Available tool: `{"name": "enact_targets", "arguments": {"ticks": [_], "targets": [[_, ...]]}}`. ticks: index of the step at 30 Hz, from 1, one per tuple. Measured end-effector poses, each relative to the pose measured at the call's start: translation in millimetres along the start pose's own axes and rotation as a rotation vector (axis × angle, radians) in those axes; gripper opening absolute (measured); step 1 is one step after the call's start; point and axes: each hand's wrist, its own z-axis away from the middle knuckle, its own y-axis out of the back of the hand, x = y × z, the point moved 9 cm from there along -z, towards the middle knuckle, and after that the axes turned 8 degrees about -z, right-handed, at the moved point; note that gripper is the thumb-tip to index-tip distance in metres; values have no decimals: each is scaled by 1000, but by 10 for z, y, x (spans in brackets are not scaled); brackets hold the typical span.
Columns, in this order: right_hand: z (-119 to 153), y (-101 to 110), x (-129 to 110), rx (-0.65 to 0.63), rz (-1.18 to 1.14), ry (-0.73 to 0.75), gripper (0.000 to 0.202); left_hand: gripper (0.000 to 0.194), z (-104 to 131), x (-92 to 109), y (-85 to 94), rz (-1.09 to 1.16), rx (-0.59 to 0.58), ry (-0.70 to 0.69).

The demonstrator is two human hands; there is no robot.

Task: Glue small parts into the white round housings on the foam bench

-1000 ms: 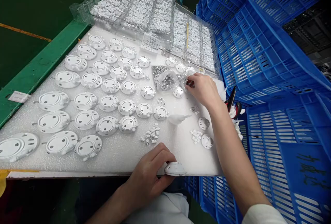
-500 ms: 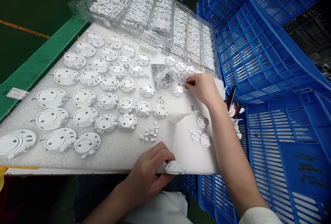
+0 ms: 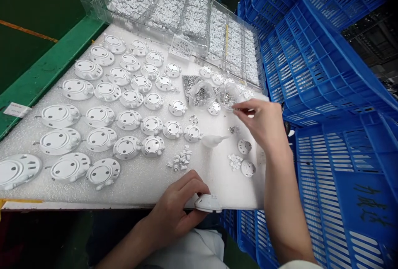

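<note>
Near the table's front edge, my left hand (image 3: 183,200) grips a white round plastic housing (image 3: 208,203) between thumb and fingers. My right hand (image 3: 259,119) is raised over the right side, its thumb and fingertips pinched together; whatever is between them is too small to make out. Just left of those fingertips lies a clear bag of small metal parts (image 3: 225,98). A small heap of metal bits (image 3: 234,129) lies below them. Between the two hands stands a white bottle with a thin pointed tip (image 3: 213,140).
Rows of white round housings (image 3: 129,119) cover the left of the foam-topped table (image 3: 139,186). Loose white pieces (image 3: 181,159) lie in the middle. Clear trays of white parts (image 3: 164,3) stand at the back. Blue crates (image 3: 342,149) line the right side.
My right hand has drawn back from the clear bag, moving right and slightly towards me, with its fingertips pinched. My left hand still holds the housing in nearly the same place.
</note>
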Motion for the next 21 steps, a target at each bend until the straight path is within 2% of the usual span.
{"name": "enact_targets", "arguments": {"ticks": [4, 9, 17, 21], "targets": [[342, -216, 9, -141, 101, 13, 19, 14, -10, 5, -11, -1, -13, 3], [440, -356, 114, -133, 194, -2, 26, 11, -10, 5, -33, -25, -29, -6], [491, -261, 86, -18, -27, 134, 19, 8, -16, 5, -14, -63, -11, 15], [464, -176, 87, 68, -62, 146, 15, 5, 8, -30, -42, -37, -8, 18]]}}
